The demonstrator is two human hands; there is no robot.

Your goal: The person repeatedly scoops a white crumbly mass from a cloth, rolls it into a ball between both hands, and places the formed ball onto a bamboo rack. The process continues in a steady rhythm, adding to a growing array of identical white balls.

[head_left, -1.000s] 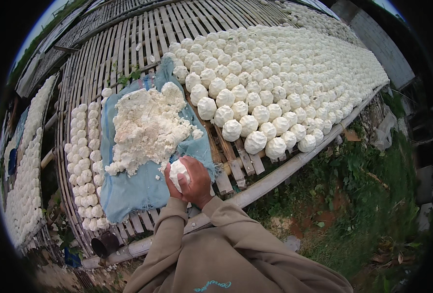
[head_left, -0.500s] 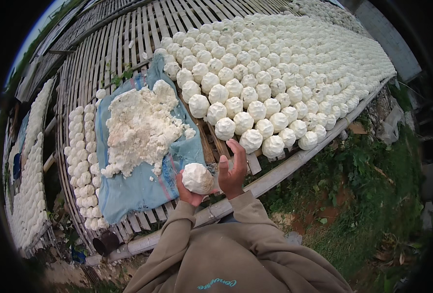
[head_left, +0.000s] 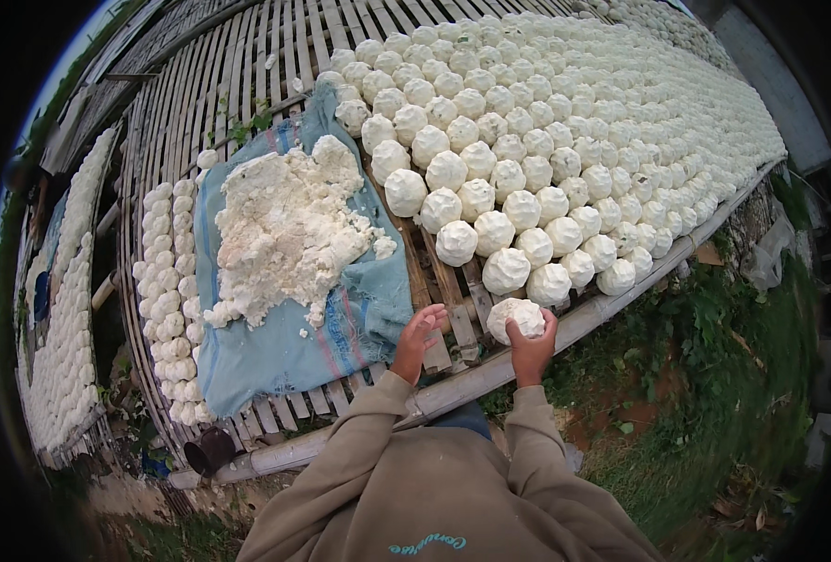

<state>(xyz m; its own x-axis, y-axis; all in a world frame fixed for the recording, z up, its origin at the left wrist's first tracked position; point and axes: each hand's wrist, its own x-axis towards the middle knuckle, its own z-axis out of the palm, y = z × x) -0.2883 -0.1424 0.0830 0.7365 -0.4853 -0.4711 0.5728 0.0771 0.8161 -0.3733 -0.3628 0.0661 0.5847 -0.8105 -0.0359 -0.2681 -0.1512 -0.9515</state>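
My right hand [head_left: 534, 351] is closed round a white, crumbly ball of dough [head_left: 514, 320], just short of the nearest balls at the rack's front edge. To its left, my left hand [head_left: 418, 343] holds nothing, its fingers apart beside the corner of a blue cloth [head_left: 295, 367]. On that cloth lies a large, rough heap of white dough [head_left: 275, 225]. Rows of similar faceted balls [head_left: 506, 271] spread over the slatted bamboo rack [head_left: 289, 47] to the right and far side.
Smaller white lumps [head_left: 162, 300] line the rack left of the cloth. A bamboo pole [head_left: 462, 393] runs along the near edge, with a dark rusty can [head_left: 209, 450] below it. Another loaded rack [head_left: 64, 328] stands far left; grass [head_left: 677, 421] grows at right.
The ball has passed from my left hand to my right hand and moved right toward the rows. My left hand is now free of it. The view has shifted slightly.
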